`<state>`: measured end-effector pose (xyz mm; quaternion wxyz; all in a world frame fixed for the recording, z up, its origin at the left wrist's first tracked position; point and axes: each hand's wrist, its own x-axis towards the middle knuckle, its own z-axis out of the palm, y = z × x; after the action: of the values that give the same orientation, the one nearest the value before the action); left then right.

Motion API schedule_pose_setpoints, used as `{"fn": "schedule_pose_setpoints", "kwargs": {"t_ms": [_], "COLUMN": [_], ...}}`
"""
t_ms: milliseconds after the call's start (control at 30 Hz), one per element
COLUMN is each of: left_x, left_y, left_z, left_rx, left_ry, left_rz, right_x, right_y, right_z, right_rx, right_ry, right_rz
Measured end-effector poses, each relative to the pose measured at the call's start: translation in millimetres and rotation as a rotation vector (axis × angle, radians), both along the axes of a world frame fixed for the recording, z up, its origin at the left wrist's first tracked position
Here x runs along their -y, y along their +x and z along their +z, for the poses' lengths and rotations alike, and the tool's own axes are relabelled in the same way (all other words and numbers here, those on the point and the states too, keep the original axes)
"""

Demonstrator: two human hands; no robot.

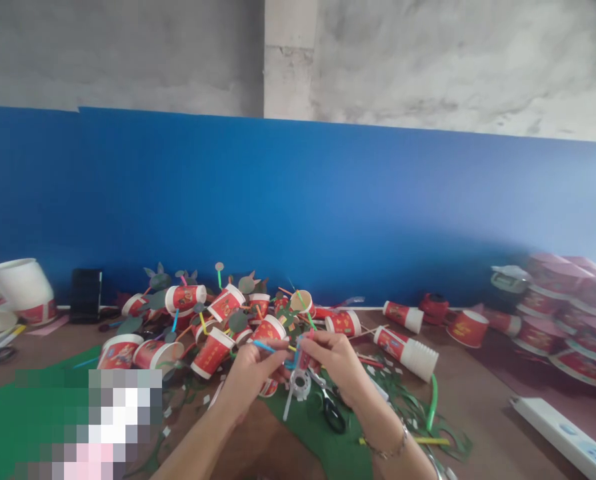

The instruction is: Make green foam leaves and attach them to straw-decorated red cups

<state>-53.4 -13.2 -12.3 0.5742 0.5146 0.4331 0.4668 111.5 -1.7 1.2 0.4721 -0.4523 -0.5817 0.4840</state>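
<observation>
My left hand (255, 367) is closed, with a blue straw (264, 346) pinched between thumb and fingers. Close beside it, my right hand (335, 360) pinches a small pink and bluish piece (304, 353) whose kind is blurred. The fingertips of both hands nearly meet. Just below them is a roll of clear tape (294, 388), with a pale stick-like strip (287, 405) pointing down from it. Black-handled scissors (334, 415) lie under my right hand on green paper (303, 423).
Red paper cups (213, 353) with straws and paper shapes are heaped behind my hands. A nested cup stack (408, 353) lies to the right, near a white power strip (568, 433). More cups (538, 333) are piled far right. A blue panel (298, 200) closes off the back.
</observation>
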Motion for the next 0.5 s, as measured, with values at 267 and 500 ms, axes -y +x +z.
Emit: {"fn": "schedule_pose_setpoints", "kwargs": {"t_ms": [267,500], "left_x": [4,4], "left_y": [1,-9], "left_z": [-14.0,-31.3], "left_rx": [-0.391,-0.521], "left_ry": [0.313,0.42], "left_rz": [0.035,-0.049], "right_x": [4,12], "right_y": [-7,-12], "right_z": [-1.3,-1.1], "right_rx": [0.175,0.341], "right_ry": [0.205,0.147], "right_rz": [0.017,0.18]}}
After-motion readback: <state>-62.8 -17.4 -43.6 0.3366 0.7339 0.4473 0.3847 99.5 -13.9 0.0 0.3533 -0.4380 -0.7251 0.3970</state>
